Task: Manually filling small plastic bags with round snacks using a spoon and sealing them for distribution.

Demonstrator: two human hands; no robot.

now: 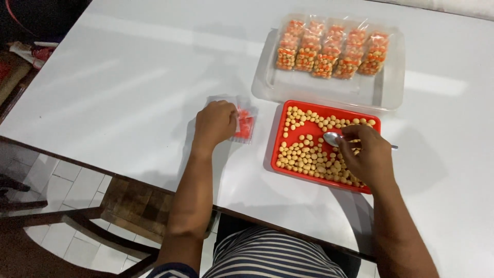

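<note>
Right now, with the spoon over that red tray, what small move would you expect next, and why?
Probably a dip of the spoon into the round yellow balls. The right hand holds it just above them, its bowl looking empty. The left hand rests on a small clear bag beside the red tray, seemingly ready for filling, and filled bags already lie in the clear tray behind.

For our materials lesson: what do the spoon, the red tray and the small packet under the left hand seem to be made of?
Spoon: probably polished metal; its bowl is silvery and reflective.
Red tray: likely glossy plastic, uniform red with a moulded rim.
Small packet: thin clear plastic film, see-through and shiny, red inside.
</note>
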